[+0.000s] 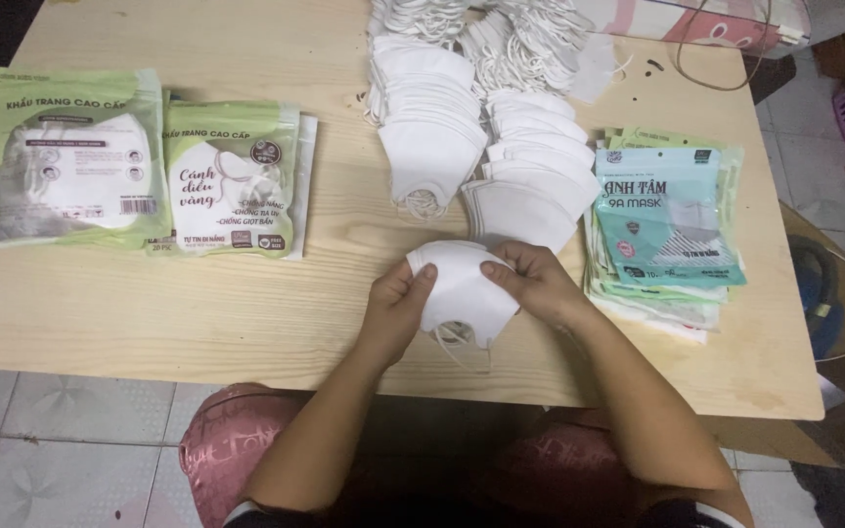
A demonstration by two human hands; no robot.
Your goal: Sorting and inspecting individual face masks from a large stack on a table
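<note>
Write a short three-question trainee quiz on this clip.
1. True or false: both hands grip the small stack of white masks.
2. On which side of the table does the pile of empty pouches lie: the person's left or right?
3. How many filled mask packs lie at the left?

Key:
1. True: left hand and right hand each hold an edge.
2. Right.
3. Two.

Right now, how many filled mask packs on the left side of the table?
2. One green-and-white filled pack lies at the far left; a second filled pack sits just right of it, with another pack's edge peeking beneath, so more may be hidden.
</note>
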